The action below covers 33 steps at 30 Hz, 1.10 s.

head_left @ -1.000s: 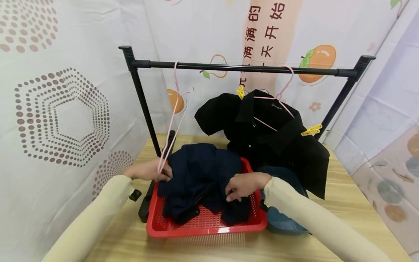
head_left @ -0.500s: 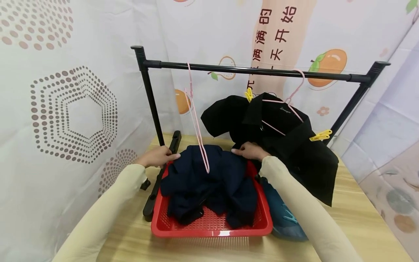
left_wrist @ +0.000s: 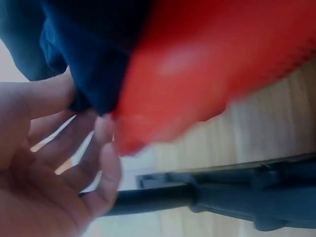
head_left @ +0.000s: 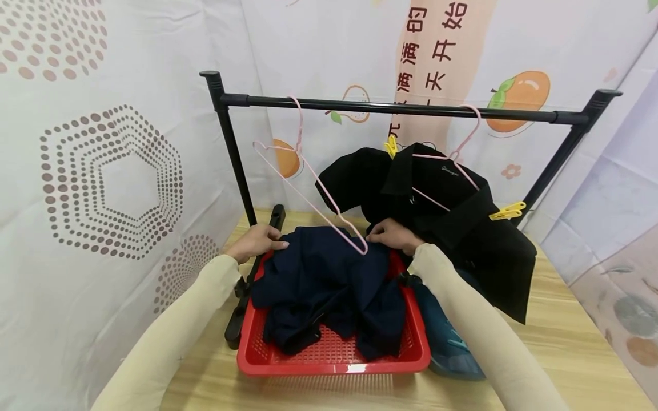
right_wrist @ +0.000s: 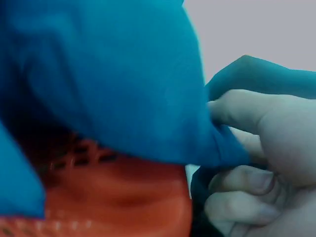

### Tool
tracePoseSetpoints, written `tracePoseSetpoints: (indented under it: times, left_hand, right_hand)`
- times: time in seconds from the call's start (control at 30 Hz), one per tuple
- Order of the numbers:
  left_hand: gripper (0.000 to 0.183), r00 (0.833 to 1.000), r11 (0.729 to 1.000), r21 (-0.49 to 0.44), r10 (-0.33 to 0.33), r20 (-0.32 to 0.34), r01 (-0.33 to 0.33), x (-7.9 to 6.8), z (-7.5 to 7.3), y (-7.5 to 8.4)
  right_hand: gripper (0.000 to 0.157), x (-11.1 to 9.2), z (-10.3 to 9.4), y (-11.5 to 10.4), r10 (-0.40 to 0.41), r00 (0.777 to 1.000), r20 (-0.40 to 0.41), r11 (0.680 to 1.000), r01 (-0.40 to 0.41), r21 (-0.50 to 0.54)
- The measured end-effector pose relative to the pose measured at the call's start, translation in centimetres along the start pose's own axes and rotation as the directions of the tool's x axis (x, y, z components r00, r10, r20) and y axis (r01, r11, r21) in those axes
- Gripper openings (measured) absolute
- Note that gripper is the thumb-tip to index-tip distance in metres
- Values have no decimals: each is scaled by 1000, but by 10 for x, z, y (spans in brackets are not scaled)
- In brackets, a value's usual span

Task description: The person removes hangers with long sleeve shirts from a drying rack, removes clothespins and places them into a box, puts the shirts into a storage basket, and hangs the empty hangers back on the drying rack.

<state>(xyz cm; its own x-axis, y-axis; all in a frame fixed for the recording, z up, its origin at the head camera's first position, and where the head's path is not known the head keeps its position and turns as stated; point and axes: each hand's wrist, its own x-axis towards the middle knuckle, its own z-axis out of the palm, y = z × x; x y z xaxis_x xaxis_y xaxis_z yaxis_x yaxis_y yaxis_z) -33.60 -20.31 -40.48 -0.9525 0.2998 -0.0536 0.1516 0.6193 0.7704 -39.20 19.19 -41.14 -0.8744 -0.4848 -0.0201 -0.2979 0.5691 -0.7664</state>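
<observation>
The fingers of the left hand [head_left: 259, 241] and right hand [head_left: 394, 235] pinch either end of a navy garment's [head_left: 324, 271] far edge; it lies rumpled in a red basket [head_left: 331, 368] on the desk [head_left: 555, 325]; above, a pink hanger [head_left: 320, 184] hangs from a black rack [head_left: 385, 107].

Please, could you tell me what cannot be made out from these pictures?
Head view: most of the far rim of the basket, covered by the cloth.
Head view: much of the bin, behind the right sleeve and shirt.
Head view: the shirt's lettering, too small.
Left wrist view: the basket's holes, blurred.
Right wrist view: part of the right hand, cut off by the right edge.
</observation>
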Motion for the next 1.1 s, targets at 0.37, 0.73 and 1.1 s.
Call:
tracePoseSetpoints:
  times: [0.37, 0.73, 1.1]
  left_hand:
    - [20, 928, 917, -147, 369, -43, -371, -33, -4, 29]
    - [38, 630, 714, 43, 587, 509, -699, -55, 24, 37]
    - [27, 895, 899, 201, 318, 311, -389, -40, 6, 28]
  right_hand:
    - [23, -35, -17, -28, -47, 994, 98, 956, 16, 293]
    - [5, -88, 20, -28, -293, 795, 530, 932, 361, -25]
    - [24, -67, 14, -34, -89, 981, 174, 979, 118, -166]
